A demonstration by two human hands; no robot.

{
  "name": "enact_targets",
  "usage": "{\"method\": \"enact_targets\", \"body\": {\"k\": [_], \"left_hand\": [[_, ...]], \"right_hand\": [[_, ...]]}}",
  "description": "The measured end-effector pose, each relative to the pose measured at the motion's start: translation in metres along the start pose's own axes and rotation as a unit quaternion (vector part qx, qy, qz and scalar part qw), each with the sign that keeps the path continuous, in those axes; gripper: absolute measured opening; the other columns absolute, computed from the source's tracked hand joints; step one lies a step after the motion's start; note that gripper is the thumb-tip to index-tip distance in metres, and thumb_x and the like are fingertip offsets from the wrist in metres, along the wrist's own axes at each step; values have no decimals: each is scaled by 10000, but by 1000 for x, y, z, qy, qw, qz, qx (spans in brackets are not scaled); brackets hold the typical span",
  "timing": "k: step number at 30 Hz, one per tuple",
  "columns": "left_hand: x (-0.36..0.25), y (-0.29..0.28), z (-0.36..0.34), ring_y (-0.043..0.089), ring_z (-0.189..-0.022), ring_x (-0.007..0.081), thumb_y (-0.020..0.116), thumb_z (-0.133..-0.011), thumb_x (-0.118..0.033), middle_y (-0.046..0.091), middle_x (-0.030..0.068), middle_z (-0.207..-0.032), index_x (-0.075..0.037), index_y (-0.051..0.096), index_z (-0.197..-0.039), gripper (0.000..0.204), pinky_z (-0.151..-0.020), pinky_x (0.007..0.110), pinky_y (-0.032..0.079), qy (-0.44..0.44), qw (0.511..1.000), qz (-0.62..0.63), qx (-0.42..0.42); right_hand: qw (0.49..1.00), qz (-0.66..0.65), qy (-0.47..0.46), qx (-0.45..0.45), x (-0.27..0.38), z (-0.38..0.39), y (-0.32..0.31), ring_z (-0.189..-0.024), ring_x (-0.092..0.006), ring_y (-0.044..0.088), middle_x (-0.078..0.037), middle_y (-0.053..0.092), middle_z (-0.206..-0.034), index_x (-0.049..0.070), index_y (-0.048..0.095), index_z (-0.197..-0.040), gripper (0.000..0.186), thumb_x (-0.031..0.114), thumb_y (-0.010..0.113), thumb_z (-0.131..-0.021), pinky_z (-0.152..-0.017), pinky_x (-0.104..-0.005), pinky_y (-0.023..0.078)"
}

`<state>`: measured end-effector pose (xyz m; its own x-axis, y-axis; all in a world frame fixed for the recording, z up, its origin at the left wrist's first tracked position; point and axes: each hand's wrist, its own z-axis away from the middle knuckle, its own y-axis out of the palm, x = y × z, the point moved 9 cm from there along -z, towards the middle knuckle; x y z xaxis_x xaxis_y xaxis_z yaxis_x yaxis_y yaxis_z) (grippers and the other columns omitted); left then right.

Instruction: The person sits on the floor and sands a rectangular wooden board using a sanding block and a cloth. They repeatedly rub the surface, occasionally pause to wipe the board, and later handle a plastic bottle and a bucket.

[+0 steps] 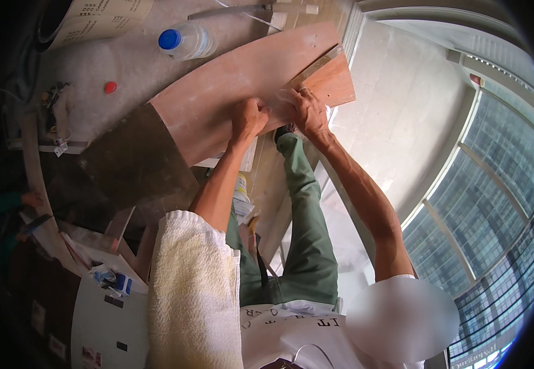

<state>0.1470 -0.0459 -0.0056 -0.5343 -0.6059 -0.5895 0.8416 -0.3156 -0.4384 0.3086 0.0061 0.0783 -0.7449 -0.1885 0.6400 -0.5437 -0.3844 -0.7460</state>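
Nubbly cream towel (194, 289); bare fingers (261, 111) over smooth reddish board (208, 101) (edge curved).

A curved reddish panel (208, 98) lies slantwise, a brown strip (317, 65) across its right end.

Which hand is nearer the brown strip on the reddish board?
The right hand, by the lower end of the brown strip; the left hand is farther left, over the curved reddish board.
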Motion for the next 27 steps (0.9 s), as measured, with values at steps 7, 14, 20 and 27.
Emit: {"method": "enact_targets", "body": {"k": [7,14,20,27], "left_hand": [[-4,0,18,669,-680,118,711,-951,-194,721,64,-806,22,695,-1049,238,-658,288,549,-5,980,175,96],[-15,2,38,649,-676,111,689,-980,-173,714,67,-817,34,683,-1066,225,-629,275,524,33,973,209,96],[-36,-26,57,643,-676,106,691,-988,-184,708,62,-804,40,683,-1087,245,-635,277,515,34,983,167,68],[-26,-31,73,663,-655,112,709,-968,-149,723,72,-790,47,698,-1094,234,-613,282,523,25,972,211,95]], "right_hand": [[970,-152,181,-49,-72,29,-32,-848,-366,722,-217,734,-923,21,706,-1102,368,373,664,-1001,-770,-424,551],[970,-143,181,80,-77,25,-29,-736,-182,700,-158,744,-836,16,708,-1131,324,307,671,-993,-694,-330,541],[879,-402,243,80,-53,29,-13,-870,-154,693,-110,744,-989,0,692,-1217,327,248,659,-1007,-756,-286,549],[717,-602,346,59,-38,46,8,-909,-117,679,-41,716,-1049,29,662,-1275,318,247,645,-1044,-793,-276,573]]}}
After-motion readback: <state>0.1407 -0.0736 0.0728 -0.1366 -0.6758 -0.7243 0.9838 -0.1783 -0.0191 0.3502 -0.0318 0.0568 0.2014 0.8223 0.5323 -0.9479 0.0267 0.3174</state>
